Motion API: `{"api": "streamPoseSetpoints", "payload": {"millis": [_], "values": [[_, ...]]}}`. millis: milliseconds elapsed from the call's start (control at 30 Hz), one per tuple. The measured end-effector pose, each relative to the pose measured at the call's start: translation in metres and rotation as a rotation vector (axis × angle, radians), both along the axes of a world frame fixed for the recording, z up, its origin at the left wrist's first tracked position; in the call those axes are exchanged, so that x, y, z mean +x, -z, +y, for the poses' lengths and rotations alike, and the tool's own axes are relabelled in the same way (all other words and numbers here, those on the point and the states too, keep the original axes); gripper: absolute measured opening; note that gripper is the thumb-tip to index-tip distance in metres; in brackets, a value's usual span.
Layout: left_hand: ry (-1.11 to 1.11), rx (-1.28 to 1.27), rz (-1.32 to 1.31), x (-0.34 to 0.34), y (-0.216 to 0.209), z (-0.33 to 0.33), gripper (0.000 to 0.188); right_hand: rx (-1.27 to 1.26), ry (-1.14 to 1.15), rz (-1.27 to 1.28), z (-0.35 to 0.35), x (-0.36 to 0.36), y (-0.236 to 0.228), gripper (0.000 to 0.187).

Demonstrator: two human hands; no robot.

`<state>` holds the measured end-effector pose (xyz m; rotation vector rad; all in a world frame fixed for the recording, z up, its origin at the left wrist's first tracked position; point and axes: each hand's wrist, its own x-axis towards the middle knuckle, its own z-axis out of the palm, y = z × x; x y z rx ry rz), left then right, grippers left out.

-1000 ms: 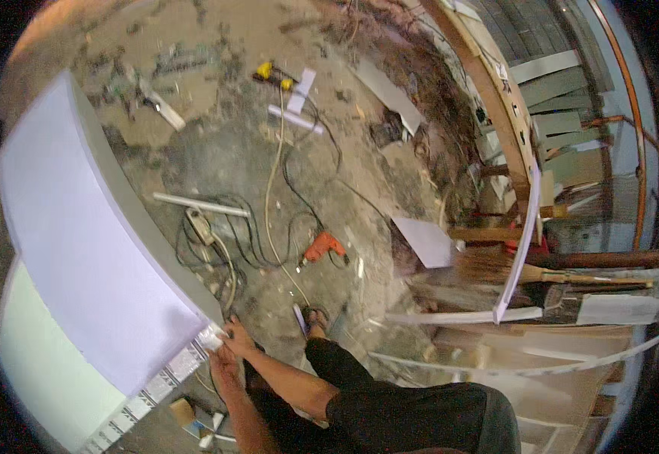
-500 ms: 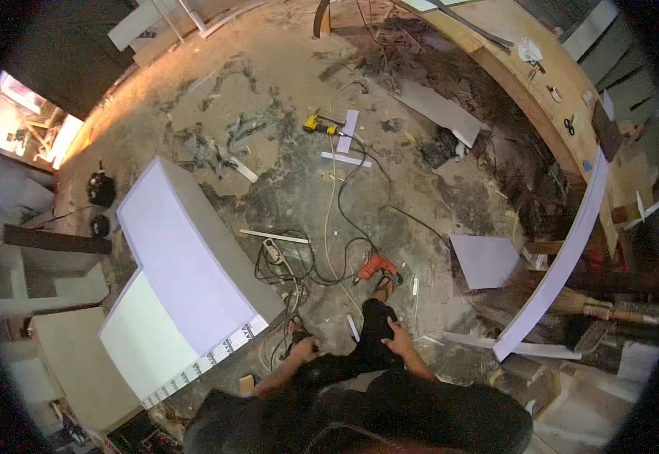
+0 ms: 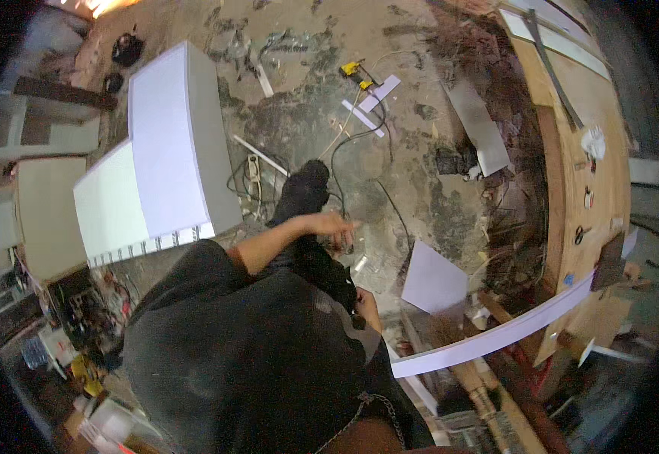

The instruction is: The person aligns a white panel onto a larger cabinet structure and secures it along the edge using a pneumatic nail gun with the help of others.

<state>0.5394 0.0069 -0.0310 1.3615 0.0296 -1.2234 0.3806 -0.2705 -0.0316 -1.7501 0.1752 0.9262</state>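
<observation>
I look straight down my black shirt and dark trousers to my black shoe [image 3: 308, 180] on the dirty concrete floor. My left forearm reaches across my body, and my left hand [image 3: 337, 225] hangs in the air with fingers spread, holding nothing. My right hand [image 3: 367, 304] rests low by my right hip, partly hidden by the trousers, and its grip is unclear. A tall stack of white boards [image 3: 164, 136] stands to my left, apart from both hands. A long white strip [image 3: 496, 337] curves past on my right.
A lower white stack [image 3: 110, 204] adjoins the tall one. On the floor lie a power strip [image 3: 253, 168], black cables [image 3: 390, 204], a yellow tool [image 3: 352, 69] and a white sheet [image 3: 431, 280]. A wooden workbench [image 3: 579, 151] runs along the right. Clutter fills the lower left.
My hands have left the corner of the white stack. I have risen and turned, so the stack sits farther left and my left arm now swings out in front.
</observation>
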Motion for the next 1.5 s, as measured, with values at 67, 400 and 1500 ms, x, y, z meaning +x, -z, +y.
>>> {"api": "streamPoseSetpoints", "payload": {"millis": [67,400,1500], "values": [[-0.14,0.027,0.014,0.054,-0.009,0.021,0.052,0.075,-0.047,0.233,-0.014,0.045,-0.007,0.008],[-0.992,0.102,-0.186,0.355,0.207,0.133,0.046,-0.128,-0.292,-0.035,0.174,0.523,0.187,0.023],[-1.853,0.679,-0.116,0.354,0.154,-0.113,0.029,-0.076,-0.889,-0.509,0.215,0.724,0.249,0.041]]}}
